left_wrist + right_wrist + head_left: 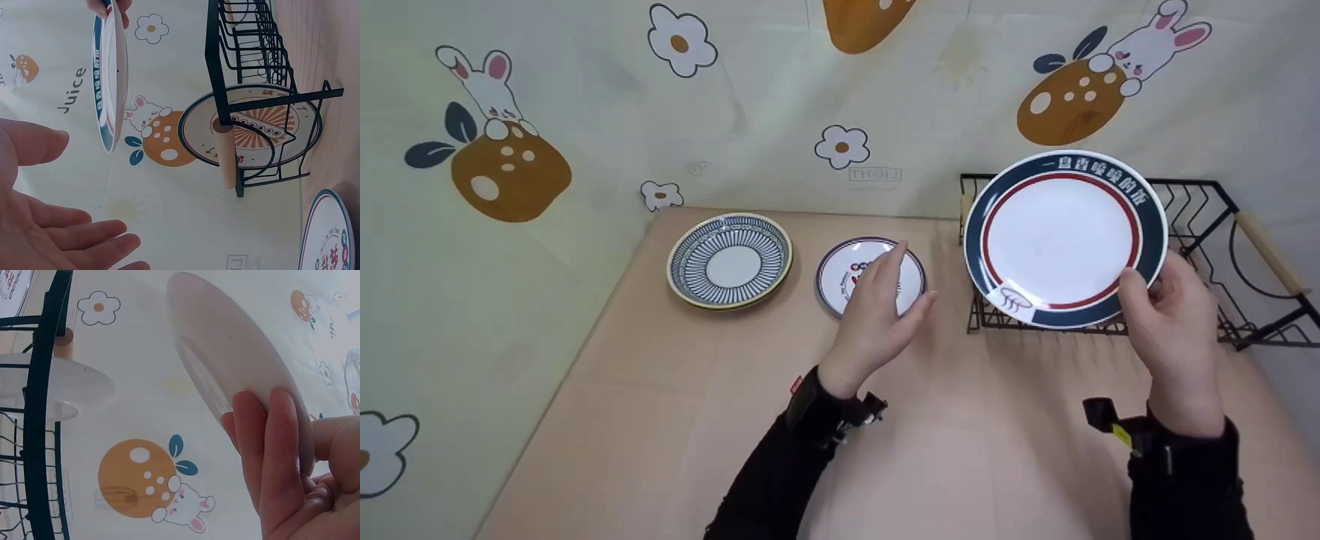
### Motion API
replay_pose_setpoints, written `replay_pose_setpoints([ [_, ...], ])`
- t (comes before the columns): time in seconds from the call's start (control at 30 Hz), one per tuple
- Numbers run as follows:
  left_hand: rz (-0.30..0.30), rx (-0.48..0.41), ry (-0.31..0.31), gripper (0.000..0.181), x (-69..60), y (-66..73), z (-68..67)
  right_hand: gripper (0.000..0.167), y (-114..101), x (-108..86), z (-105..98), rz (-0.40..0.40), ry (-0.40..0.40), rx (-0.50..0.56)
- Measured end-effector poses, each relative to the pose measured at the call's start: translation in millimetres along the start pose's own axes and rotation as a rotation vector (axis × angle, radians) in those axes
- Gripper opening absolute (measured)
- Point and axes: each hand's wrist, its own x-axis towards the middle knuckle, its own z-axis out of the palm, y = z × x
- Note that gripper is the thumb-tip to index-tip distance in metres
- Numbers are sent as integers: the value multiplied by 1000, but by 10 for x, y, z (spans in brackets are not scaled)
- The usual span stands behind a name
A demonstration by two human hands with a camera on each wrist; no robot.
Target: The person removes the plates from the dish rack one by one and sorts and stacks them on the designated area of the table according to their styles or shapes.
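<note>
My right hand [1174, 330] pinches a round white plate [1061, 247] by its lower right edge, thumb on the face. The plate has a dark blue rim with white characters and a red ring. In the right wrist view, fingers [278, 444] press its plain white back. My left hand [877, 307] is held with spread fingers above a small white plate [831, 279] with a dark rim and printed middle, covering part of it; contact is unclear. The left wrist view shows this hand holding nothing. Behind the raised plate stands a black wire dish rack [1222, 187].
Inside the rack stands a plate with an orange sunburst pattern [259, 126]. A blue-striped dish with a yellowish rim [731, 266] sits at the table's back left. Wooden handles [1271, 251] top the rack's sides. A patterned cloth [765, 97] hangs behind the table [660, 420].
</note>
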Motion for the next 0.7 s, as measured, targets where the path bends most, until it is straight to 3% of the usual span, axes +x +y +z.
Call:
replay_pose_setpoints([
  [0.17,-20,-35,-12,68,12,-7,-21,41,-11,-26,54,22,-29,9],
  [0.4,-70,-73,-34,67,18,-13,-47,39,11,-72,126,-17,-81,76],
  [0.7,-121,-150,-60,65,23,-40,-32,35,23,-116,206,-32,-107,84],
])
